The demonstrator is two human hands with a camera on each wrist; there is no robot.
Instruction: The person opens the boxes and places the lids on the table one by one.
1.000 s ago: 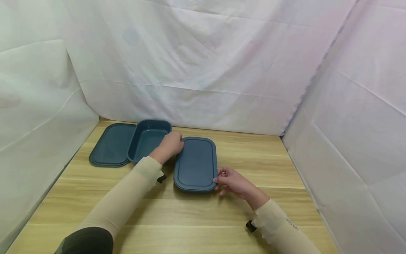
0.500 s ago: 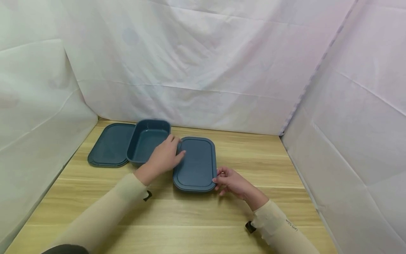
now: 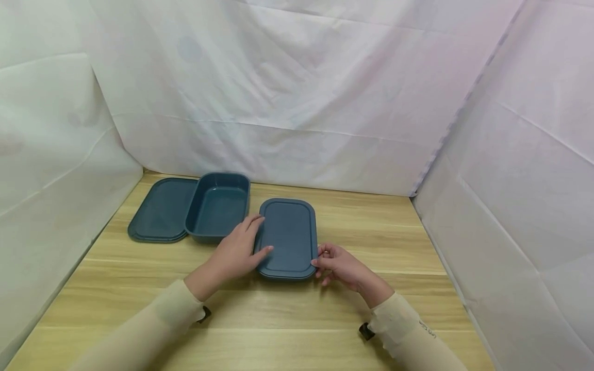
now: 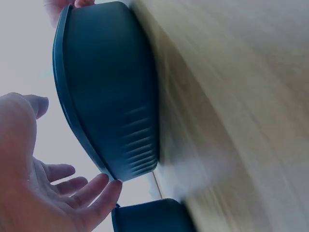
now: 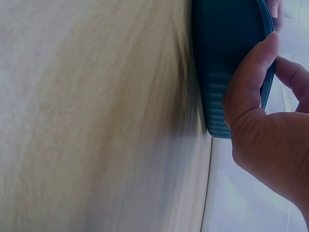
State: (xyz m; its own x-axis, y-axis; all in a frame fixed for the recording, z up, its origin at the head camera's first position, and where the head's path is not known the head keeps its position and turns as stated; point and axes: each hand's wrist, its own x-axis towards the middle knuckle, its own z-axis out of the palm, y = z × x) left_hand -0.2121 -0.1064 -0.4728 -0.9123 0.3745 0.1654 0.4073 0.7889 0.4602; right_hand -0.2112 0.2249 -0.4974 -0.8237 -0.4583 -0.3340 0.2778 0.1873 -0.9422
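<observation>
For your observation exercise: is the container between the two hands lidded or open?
Lidded. A flat lid covers the container completely; the other container beside it stands open, its lid lying alongside.

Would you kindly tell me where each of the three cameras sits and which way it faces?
Head: worn high, facing forward and down at the table; both hands and sleeves show.
Left wrist: low beside the left hand, facing the lidded box; palm and fingers show.
Right wrist: low beside the right hand, facing the box's side; thumb and fingers pinch its lid rim.
All three share the lidded box.
</observation>
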